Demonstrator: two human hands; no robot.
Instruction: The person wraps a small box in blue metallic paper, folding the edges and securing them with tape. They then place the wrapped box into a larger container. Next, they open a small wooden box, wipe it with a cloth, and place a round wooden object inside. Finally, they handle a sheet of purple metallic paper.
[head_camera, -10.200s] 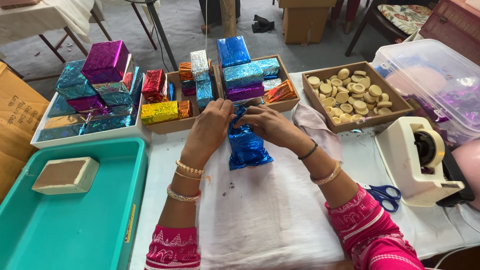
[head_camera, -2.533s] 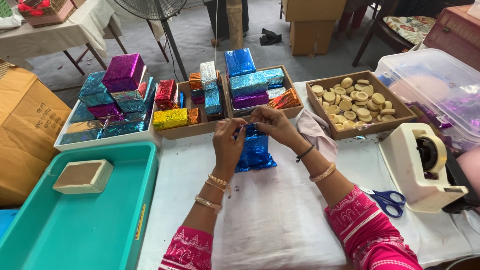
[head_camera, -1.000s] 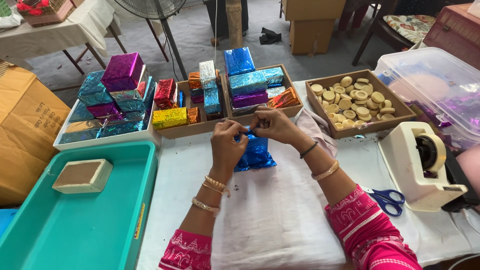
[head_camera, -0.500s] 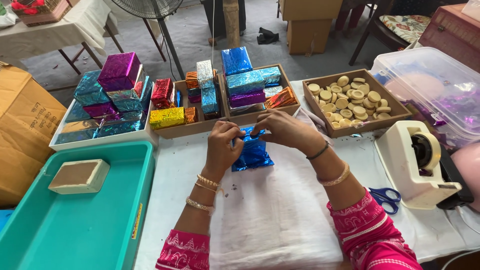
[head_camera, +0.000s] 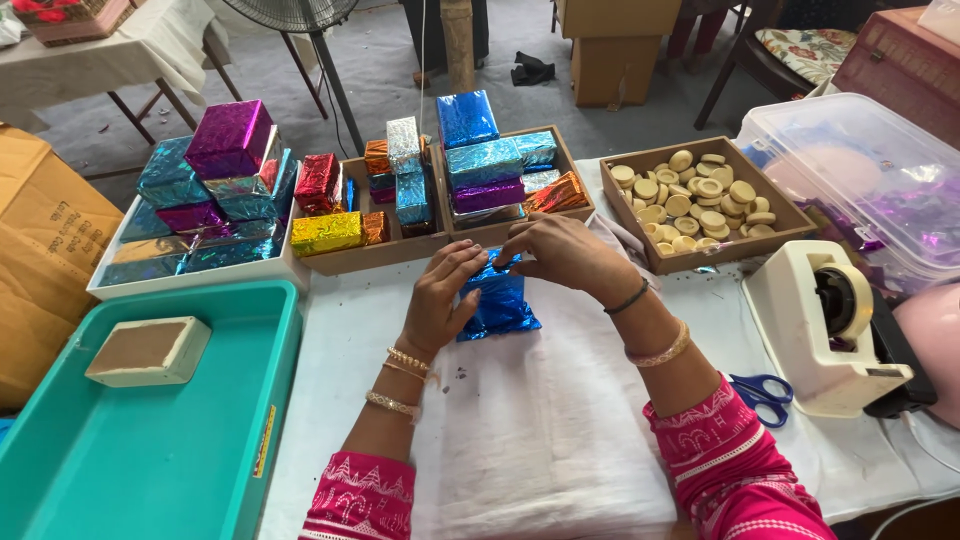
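**Blue foil parcel pinched at its far end**

White cloth (head_camera: 540, 430) covers the work table, and the blue foil parcel (head_camera: 498, 305) lies on it, long axis running away from the person, far end toward the wooden trays.

Well to the left of the parcel, a teal bin (head_camera: 240, 430) holds one plain tan block (head_camera: 148, 350). Behind the bin, a white tray (head_camera: 190, 278) carries stacked foil boxes in teal, purple and blue. Left of the parcel's far end, a wooden tray (head_camera: 375, 252) holds red, gold, orange and silver boxes.

The left hand (head_camera: 440, 305) lies against the parcel's left side, fingers curled onto the foil. The right hand (head_camera: 560, 255) pinches the foil at the far end; the exact fold is hidden, probably a flap.

Right of the parcel sits a tray of pale round discs (head_camera: 690, 195), then a white tape dispenser (head_camera: 825, 325) with blue scissors (head_camera: 760, 395) beside it, near the table's edge. Bare cloth lies open nearer the person.
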